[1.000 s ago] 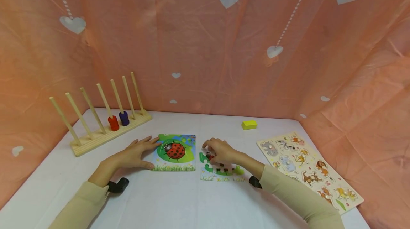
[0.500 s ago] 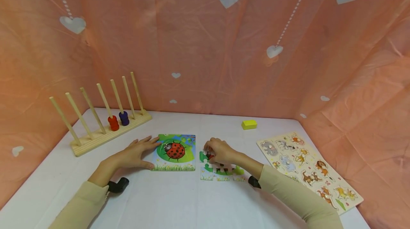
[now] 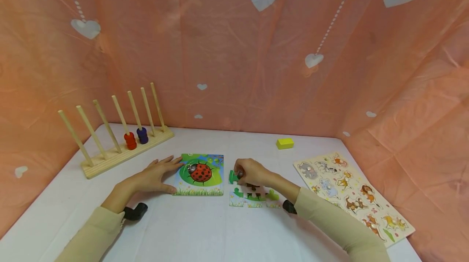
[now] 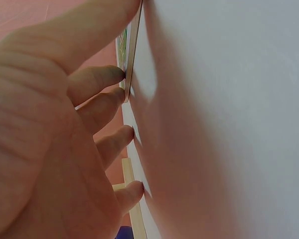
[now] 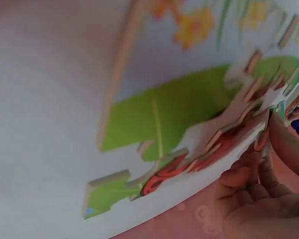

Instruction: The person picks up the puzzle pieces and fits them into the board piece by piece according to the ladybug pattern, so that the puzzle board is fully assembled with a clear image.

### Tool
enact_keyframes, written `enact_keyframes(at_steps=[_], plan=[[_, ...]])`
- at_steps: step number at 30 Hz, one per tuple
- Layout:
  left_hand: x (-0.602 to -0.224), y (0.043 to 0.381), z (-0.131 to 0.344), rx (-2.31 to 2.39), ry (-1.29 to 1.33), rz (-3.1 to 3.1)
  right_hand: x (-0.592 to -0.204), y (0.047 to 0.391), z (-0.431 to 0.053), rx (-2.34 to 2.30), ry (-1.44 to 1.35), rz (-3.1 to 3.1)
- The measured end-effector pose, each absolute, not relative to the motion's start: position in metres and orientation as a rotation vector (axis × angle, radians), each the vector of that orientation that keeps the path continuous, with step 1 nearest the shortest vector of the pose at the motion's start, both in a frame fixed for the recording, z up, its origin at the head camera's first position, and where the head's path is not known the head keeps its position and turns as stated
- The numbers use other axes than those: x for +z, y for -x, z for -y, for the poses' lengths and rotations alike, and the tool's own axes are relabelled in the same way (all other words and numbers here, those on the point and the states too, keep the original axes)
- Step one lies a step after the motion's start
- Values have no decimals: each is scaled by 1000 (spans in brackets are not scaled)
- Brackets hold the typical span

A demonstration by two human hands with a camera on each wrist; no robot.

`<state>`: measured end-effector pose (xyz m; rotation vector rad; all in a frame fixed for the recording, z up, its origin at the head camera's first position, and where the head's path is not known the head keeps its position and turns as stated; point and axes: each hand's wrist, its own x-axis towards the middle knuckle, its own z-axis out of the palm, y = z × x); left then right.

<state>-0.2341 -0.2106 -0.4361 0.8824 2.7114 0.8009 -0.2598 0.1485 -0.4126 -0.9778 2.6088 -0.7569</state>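
My left hand [image 3: 155, 176] lies spread on the table, with thumb and fingertips at the left edge of a square ladybug picture board [image 3: 200, 174]. In the left wrist view its fingers [image 4: 102, 77] are extended against the board's thin side. Right of the board, my right hand [image 3: 253, 172] pinches a green jigsaw piece [image 3: 233, 177] with a dark part of the ladybug on it. Flat below this hand are several jigsaw pieces [image 3: 254, 203] with grass and leaf. In the right wrist view, loose ladybug pieces [image 5: 164, 174] lie apart from the joined grass pieces.
At the back left stands a wooden peg rack [image 3: 128, 153] with red rings [image 3: 130, 141] and blue rings [image 3: 142, 135]. A yellow block [image 3: 285, 144] lies at the back right. An animal knob puzzle board [image 3: 351, 197] lies at the right, against the draped curtain.
The right hand's fingers have drawn together, and the green piece in them has shifted slightly away from the lower pieces. My left hand and the picture board have stayed in place.
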Motion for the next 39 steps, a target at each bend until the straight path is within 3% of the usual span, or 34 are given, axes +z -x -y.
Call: enact_keyframes(at_steps=[6,21,39], plan=[[-437,235,210,792,-897,-2718,-407,272,-136,-766,1022,-2582],[-440,236,213,802,-907,-2723,-408,282,-39,-691,1195,-2495],[-436,233,211,804,-892,-2716,-415,268,-22,-420,1320,-2732]])
